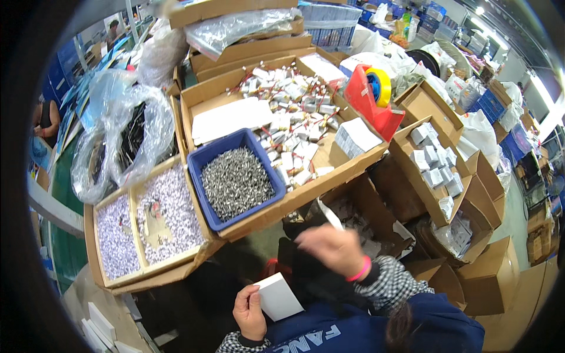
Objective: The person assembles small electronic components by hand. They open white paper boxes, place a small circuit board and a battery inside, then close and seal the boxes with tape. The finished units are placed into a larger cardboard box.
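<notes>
My left hand (249, 313) is closed on the edge of a flat white box (279, 297), thumb on top, held low in front of my apron. My right hand (335, 250), with a pink band at the wrist, is raised to the right of it and smeared by motion. A thin white strip (330, 214) stands up just beyond its fingers; whether the hand grips it I cannot tell. Ahead of both hands, a blue bin (220, 225) full of small metal parts (237, 183) sits at the near corner of a wide cardboard tray (191, 109).
The tray carries a heap of small white wired parts (294, 94). A red tape dispenser (362, 97) stands at its right corner. On the left, a divided wooden tray (136, 226) holds small pale pieces. Open cartons (488, 273) crowd the right side, one holding small white boxes (434, 159).
</notes>
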A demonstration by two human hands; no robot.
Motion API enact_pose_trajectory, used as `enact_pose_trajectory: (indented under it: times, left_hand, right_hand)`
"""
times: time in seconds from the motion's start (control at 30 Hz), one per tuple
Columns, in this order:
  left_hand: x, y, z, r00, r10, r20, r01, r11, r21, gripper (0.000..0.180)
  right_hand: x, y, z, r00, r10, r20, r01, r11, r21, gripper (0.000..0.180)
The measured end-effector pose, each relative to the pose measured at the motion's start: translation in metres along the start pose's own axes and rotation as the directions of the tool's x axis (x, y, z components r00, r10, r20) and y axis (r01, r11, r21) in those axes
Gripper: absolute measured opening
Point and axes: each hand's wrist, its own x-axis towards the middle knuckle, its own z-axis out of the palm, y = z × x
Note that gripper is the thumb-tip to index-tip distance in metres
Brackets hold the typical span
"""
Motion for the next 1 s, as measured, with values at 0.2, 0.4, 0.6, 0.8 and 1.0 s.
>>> enact_pose_trajectory:
  times: [0.2,0.4,0.6,0.8,1.0]
  left_hand:
    - [0.004,0.008,0.002,0.996,-0.067,-0.051,0.065,0.997,-0.049,0.019]
    - [0.007,0.013,0.011,0.997,-0.047,-0.058,0.038,0.988,-0.152,0.016]
    - [0.005,0.014,0.010,0.997,-0.057,-0.050,0.048,0.985,-0.165,0.017]
    - [0.001,0.018,0.010,0.998,-0.036,-0.054,0.028,0.989,-0.144,0.017]
    - [0.000,0.005,0.007,0.998,-0.038,-0.055,0.028,0.985,-0.172,0.016]
  right_hand:
    - [0.102,0.038,-0.150,0.713,-0.216,-0.667,-0.018,0.946,-0.325,0.018]
    - [0.144,0.043,-0.200,0.773,0.365,-0.519,-0.401,0.915,0.046,0.033]
    - [0.144,0.044,-0.197,0.785,0.418,-0.458,-0.320,0.906,0.278,0.026]
    - [0.152,0.042,-0.206,0.836,0.378,-0.397,-0.236,0.902,0.362,0.022]
    - [0.133,0.034,-0.201,0.768,0.455,-0.451,-0.268,0.868,0.418,0.026]
